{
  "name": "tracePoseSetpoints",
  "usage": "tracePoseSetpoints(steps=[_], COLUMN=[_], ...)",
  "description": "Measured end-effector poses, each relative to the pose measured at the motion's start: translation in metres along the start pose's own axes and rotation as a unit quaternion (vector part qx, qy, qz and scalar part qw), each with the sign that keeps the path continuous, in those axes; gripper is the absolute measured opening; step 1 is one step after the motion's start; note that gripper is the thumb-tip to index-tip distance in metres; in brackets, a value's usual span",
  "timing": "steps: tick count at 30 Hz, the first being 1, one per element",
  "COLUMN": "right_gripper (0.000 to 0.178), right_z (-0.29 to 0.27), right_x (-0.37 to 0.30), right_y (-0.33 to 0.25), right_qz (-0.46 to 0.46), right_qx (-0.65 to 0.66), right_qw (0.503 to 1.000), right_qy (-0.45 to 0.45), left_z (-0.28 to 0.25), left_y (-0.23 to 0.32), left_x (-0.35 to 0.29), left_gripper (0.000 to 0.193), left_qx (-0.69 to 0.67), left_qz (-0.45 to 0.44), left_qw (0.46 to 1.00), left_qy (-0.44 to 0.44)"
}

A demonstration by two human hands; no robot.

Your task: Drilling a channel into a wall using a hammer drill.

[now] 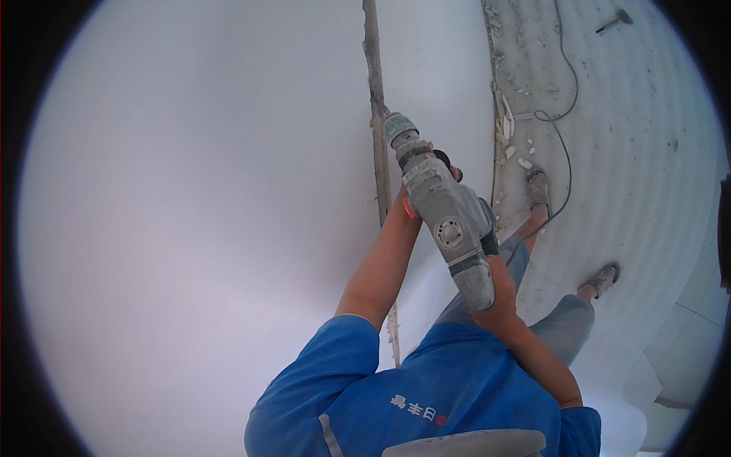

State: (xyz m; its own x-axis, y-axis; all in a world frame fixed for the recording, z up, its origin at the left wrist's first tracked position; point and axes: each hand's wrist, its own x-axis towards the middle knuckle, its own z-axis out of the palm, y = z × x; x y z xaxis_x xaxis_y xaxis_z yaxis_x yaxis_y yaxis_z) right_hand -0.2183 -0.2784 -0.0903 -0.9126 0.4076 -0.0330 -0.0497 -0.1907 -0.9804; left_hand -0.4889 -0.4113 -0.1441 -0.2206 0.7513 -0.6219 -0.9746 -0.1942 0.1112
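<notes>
A grey, dust-covered rotary hammer drill (442, 206) is held across in front of me, its green-ringed chuck end at a rough channel (379, 148) cut into the white wall (190, 190). Whether the bit touches the channel is hidden. My left hand (455, 174) grips the front of the tool from beneath. Mostly the tool's body covers it, and only bits of finger show beside the dark side handle (442, 158). At the back, my right hand (499, 293) is wrapped around the rear grip, its fingers partly out of sight.
A dark power cable (567, 152) loops over the floor (624, 152) on the right, close to my feet. Broken chips (509, 126) and dust lie along the foot of the wall. A hammer (615, 20) rests on the floor at the far right.
</notes>
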Motion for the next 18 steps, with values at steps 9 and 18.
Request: tracePoseSetpoints(steps=[9, 18], right_gripper=[0.044, 0.052], right_z=[-0.006, -0.059], right_x=[0.017, 0.010], right_y=[0.003, 0.024], right_qz=[0.004, 0.065], right_qx=[0.020, 0.093], right_qw=[0.999, 0.991], right_qy=[0.025, -0.075], left_z=[-0.035, -0.049], left_y=[0.024, -0.007], left_x=[0.023, 0.015], left_gripper=[0.032, 0.024], left_qx=[0.010, 0.039], left_qz=[0.116, 0.215], left_qw=[0.991, 0.970], left_qy=[0.069, 0.111])
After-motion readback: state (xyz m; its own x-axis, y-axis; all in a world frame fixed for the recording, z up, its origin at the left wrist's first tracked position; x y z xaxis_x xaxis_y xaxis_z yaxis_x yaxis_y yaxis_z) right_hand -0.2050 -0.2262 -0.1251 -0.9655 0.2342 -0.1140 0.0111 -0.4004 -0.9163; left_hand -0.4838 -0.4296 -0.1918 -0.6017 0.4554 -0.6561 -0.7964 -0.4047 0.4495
